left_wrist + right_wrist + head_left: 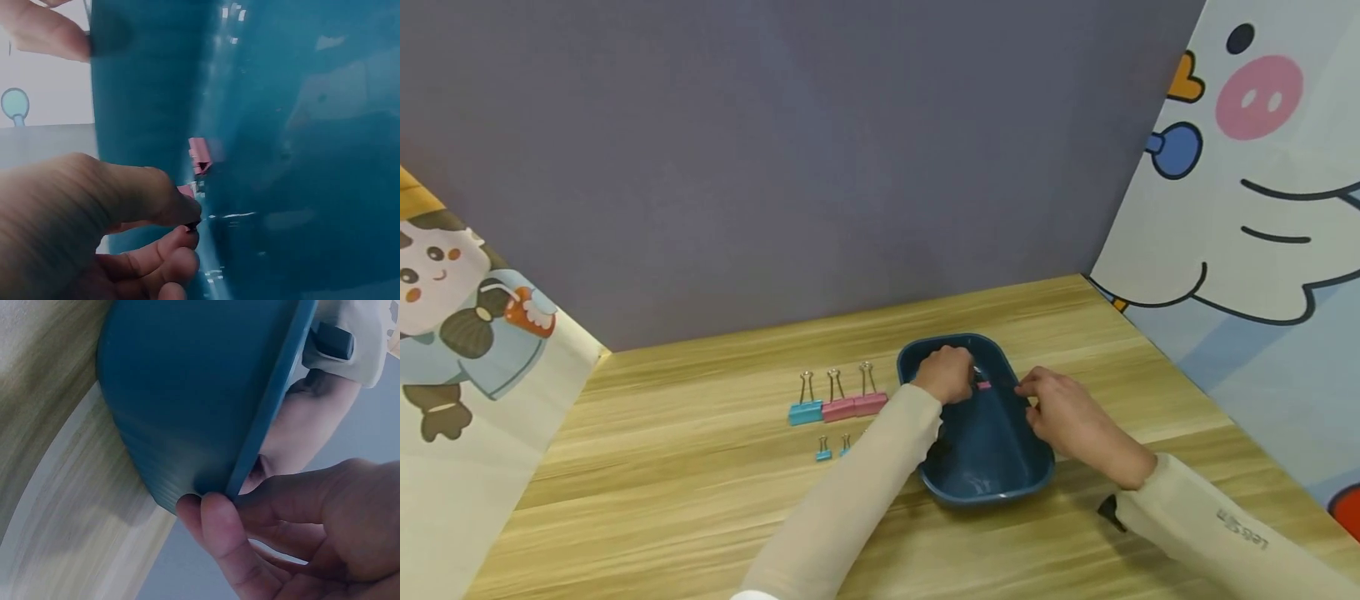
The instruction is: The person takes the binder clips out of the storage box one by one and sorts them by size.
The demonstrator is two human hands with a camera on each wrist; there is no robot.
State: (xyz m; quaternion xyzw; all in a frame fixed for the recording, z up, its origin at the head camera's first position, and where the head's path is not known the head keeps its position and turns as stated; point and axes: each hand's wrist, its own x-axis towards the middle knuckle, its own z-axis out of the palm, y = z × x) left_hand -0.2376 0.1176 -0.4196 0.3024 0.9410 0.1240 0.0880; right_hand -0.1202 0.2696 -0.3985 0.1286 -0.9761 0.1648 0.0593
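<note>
Left hand (946, 372) pinching a small pink binder clip (983, 385) inside the blue tray (992, 487); right hand (1063, 412) gripping the tray's right rim.

The clip is held between thumb and curled fingers (167, 247) of the left hand, low over the tray's upper half, as is confirmed by the left wrist view, where the pink clip (200, 156) is seen against the tray wall (300, 125). The tray rim (262, 425) is clasped by the right hand's fingertips (215, 515). The tray is seen resting on the wooden table (700, 500). To its left, three large clips are lined up touching: one blue clip (806, 410) and two pink clips (854, 405). Two small blue clips (824, 453) are noted just before them.
</note>
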